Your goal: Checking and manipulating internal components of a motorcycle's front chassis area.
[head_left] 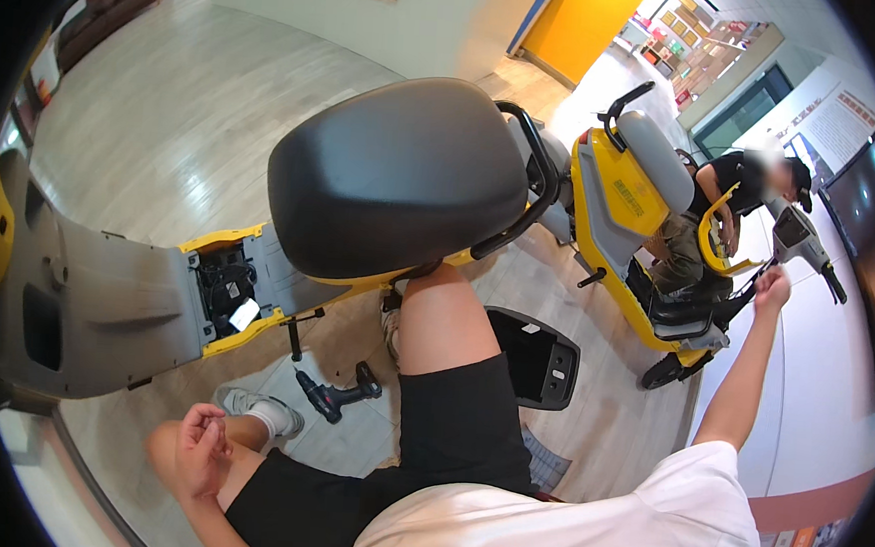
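My left hand point(204, 450) is raised above my bent left knee, its fingers curled in. Whether anything small is in it, I cannot make out. Out to the far right my right hand point(772, 289) is closed, and what it may hold is hidden. It overlaps the front of a second yellow scooter point(627, 200) in the picture; I cannot tell whether they touch. Before me stands a scooter with a black seat point(398, 176). Its floorboard has an uncovered bay point(226, 286) with dark parts and a white piece point(244, 315) inside. A black power drill point(335, 393) lies below it.
A black floor panel point(532, 360) lies beside my right leg. Past it, a person in dark clothes point(727, 201) is at the second scooter, near a detached-looking yellow trim piece point(712, 240). Behind are a pale counter point(373, 19), a yellow wall point(583, 27) and a dark screen point(870, 240).
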A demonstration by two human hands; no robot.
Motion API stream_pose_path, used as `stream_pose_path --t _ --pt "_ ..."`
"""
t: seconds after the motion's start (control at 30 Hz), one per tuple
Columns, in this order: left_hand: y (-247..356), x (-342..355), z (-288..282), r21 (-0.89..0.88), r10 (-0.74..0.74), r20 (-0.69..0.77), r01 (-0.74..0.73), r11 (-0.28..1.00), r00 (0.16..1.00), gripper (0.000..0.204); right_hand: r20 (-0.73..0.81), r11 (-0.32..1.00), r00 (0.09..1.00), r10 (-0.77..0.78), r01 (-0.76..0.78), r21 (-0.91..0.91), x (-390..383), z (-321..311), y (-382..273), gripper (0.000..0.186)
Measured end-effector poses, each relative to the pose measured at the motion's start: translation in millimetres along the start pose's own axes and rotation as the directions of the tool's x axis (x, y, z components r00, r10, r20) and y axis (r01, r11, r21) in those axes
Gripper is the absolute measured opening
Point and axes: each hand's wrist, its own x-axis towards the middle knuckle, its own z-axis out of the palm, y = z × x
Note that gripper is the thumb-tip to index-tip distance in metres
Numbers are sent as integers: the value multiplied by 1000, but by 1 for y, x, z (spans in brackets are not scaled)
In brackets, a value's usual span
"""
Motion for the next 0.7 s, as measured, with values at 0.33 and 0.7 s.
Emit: stream_pose_path --t 0.33,0.7 --pt "-1 -1 -2 56 -34 -36 36 998 999 11 392 980 898 199 -177 -92 -113 81 30 11" --pt "106 48 234 262 373 754 -769 583 540 91 852 898 -497 -163 284 337 -364 259 -72 72"
